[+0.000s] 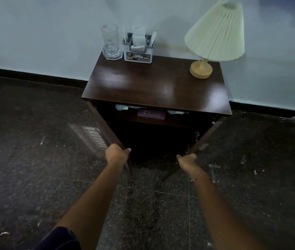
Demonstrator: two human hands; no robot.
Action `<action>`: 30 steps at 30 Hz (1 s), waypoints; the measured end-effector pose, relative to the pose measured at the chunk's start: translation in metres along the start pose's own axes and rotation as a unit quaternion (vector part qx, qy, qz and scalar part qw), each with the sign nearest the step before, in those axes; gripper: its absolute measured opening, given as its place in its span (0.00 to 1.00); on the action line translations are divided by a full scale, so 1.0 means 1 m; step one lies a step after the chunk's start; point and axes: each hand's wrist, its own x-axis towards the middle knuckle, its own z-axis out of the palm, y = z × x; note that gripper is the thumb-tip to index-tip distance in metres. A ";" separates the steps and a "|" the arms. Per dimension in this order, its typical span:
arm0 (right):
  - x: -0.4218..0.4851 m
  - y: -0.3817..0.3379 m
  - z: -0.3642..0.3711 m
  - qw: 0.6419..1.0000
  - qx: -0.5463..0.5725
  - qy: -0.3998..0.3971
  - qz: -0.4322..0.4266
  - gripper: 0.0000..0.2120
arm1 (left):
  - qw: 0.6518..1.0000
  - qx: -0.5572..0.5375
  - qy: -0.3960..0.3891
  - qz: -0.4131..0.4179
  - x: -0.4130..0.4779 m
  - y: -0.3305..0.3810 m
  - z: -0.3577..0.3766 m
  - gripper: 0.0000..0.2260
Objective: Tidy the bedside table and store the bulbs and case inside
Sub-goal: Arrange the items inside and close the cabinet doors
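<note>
The dark wooden bedside table [153,87] stands against the wall with both its doors swung open. On its inner shelf lies a purple case [151,113], with a white bulb [122,107] to its left and another white bulb [176,112] to its right. My left hand [117,154] grips the edge of the left door [105,127]. My right hand [187,159] holds the edge of the right door [206,139], thumb on top.
On the tabletop stand a glass mug [110,42] at the back left, a grey holder with white packets [138,47] beside it, and a lamp [211,37] with a pleated shade at the back right. Dark speckled floor tiles [35,168] surround the table.
</note>
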 end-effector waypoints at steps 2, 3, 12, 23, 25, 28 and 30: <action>0.003 -0.007 0.001 1.000 0.013 -0.007 0.022 0.30 | 1.000 -0.010 -0.002 -0.012 0.002 0.006 0.004 0.19; 0.005 -0.010 0.002 0.999 0.020 -0.021 0.028 0.32 | 1.000 -0.016 -0.005 -0.017 0.003 0.008 0.005 0.19; 0.027 -0.034 0.018 0.992 0.066 -0.084 0.067 0.40 | 0.989 -0.104 -0.068 -0.077 0.028 0.023 0.013 0.27; 0.055 -0.072 0.029 0.981 0.096 -0.161 0.057 0.22 | 0.986 -0.142 -0.033 -0.077 0.041 0.077 0.038 0.19; 0.060 -0.081 0.031 0.977 0.119 -0.166 0.053 0.17 | 0.986 -0.145 -0.040 -0.073 0.047 0.083 0.040 0.18; 0.066 -0.095 0.031 0.976 0.137 -0.165 0.043 0.19 | 0.984 -0.156 -0.040 -0.075 0.053 0.093 0.044 0.19; 0.064 -0.103 0.032 0.975 0.144 -0.167 0.031 0.22 | 0.984 -0.155 -0.038 -0.078 0.056 0.099 0.047 0.19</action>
